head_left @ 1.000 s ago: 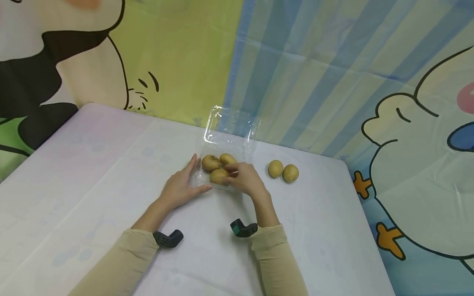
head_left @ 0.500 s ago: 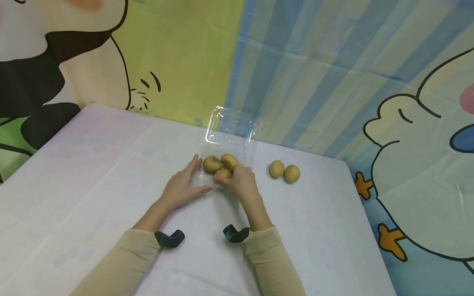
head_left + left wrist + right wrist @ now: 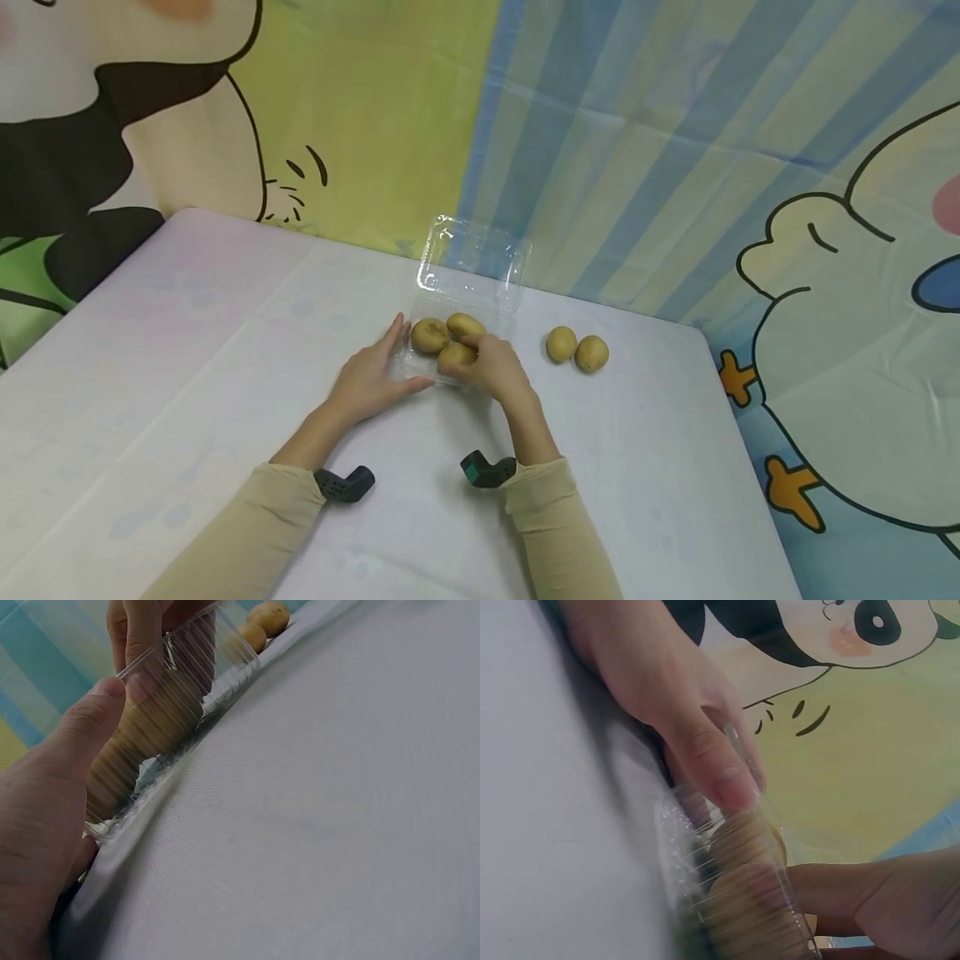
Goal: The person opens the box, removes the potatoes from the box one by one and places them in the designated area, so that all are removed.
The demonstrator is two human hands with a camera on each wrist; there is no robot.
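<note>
A clear plastic clamshell box (image 3: 417, 365) stands on the table with its lid (image 3: 474, 287) raised at the back. Three potatoes sit inside: one at the left (image 3: 430, 335), one at the back (image 3: 465, 324), and a front potato (image 3: 457, 356). My left hand (image 3: 366, 385) holds the box at its front left corner, thumb on the front wall and fingers along the left side. Reaching in from the right, my right hand (image 3: 495, 367) grips the front potato between thumb and fingers. The left wrist view shows that thumb against the potato (image 3: 161, 712) through the ribbed wall.
Two more potatoes, one (image 3: 561, 343) beside the other (image 3: 592, 353), lie on the white tablecloth (image 3: 645, 467) to the right of the box. Behind the table hangs a cartoon-printed backdrop (image 3: 390, 125), close to the raised lid.
My right hand first closed further over the front potato, then drew back slightly. That potato has shifted a little to the right within the box. My left hand stays at the corner.
</note>
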